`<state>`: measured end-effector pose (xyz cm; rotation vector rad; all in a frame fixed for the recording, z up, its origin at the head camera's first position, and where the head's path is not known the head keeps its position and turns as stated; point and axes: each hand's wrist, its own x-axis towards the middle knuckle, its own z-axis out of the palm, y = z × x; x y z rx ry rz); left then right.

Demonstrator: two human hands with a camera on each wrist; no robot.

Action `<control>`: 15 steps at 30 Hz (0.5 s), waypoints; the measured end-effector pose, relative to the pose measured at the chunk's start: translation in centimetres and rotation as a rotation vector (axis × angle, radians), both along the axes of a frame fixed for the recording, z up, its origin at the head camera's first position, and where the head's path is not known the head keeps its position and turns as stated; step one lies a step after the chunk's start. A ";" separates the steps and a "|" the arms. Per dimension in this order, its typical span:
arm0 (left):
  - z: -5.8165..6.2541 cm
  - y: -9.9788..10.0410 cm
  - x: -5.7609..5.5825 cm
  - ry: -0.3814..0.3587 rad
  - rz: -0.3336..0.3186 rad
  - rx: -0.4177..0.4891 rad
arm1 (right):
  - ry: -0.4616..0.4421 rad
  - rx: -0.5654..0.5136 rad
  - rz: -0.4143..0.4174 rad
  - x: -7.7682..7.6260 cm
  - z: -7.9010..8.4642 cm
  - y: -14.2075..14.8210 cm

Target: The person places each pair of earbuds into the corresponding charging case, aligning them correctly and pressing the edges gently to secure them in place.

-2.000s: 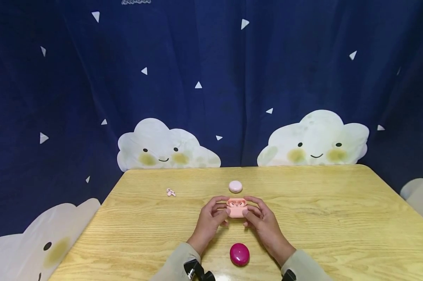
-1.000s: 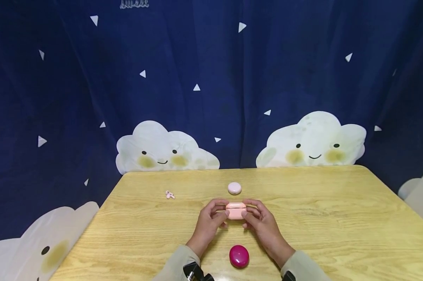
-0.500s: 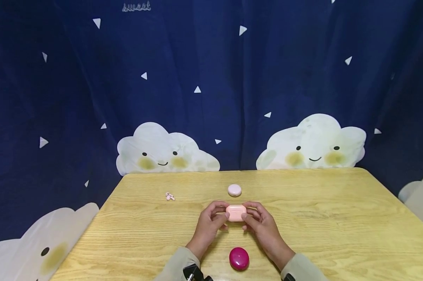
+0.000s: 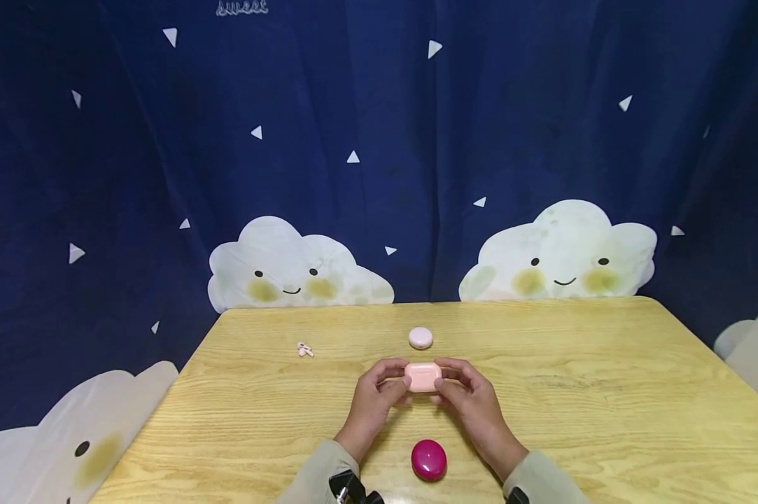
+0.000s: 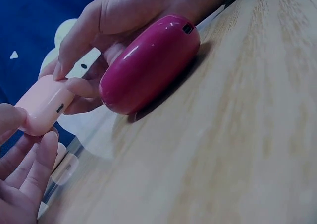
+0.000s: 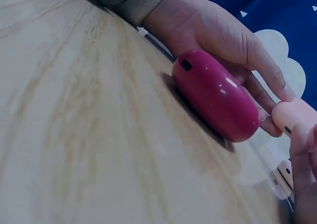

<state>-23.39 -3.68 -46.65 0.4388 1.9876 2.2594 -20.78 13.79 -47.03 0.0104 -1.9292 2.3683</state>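
Both hands hold a pink earbud case (image 4: 423,378) over the middle of the table, one at each end. My left hand (image 4: 372,397) grips its left end between thumb and fingers. My right hand (image 4: 474,399) pinches the right end likewise. The lid is down, so the inside is hidden. In the left wrist view a small port shows on the underside of the pink case (image 5: 44,105). Between the forearms, nearer the body, lies a glossy magenta rounded case (image 4: 429,460), touched by neither hand. It too has a small dark port, visible in the right wrist view.
A pale pink rounded case (image 4: 420,338) lies just beyond the hands. Farther left on the wooden table (image 4: 605,392) is a small pair of pale earbuds (image 4: 305,350). A dark blue curtain (image 4: 379,91) with cloud prints hangs behind the table's far edge.
Two seconds ago the pink case's lid was raised, with white earbuds visible inside. The lid has since come down and the case has tilted to show its broad face. Both hands keep their grip.
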 end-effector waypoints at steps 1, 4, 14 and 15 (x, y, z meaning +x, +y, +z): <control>0.2 0.0 0.1 0.004 0.000 0.001 | 0.021 0.021 -0.005 0.0 0.0 0.0; 1.0 -0.1 0.6 0.030 0.000 -0.021 | 0.081 0.107 -0.030 0.1 0.1 0.0; 2.1 0.0 1.3 0.088 0.034 -0.119 | 0.134 0.231 -0.091 0.2 0.4 0.1; 2.0 -0.1 1.3 0.095 0.040 -0.131 | 0.124 0.235 -0.091 0.2 0.3 0.1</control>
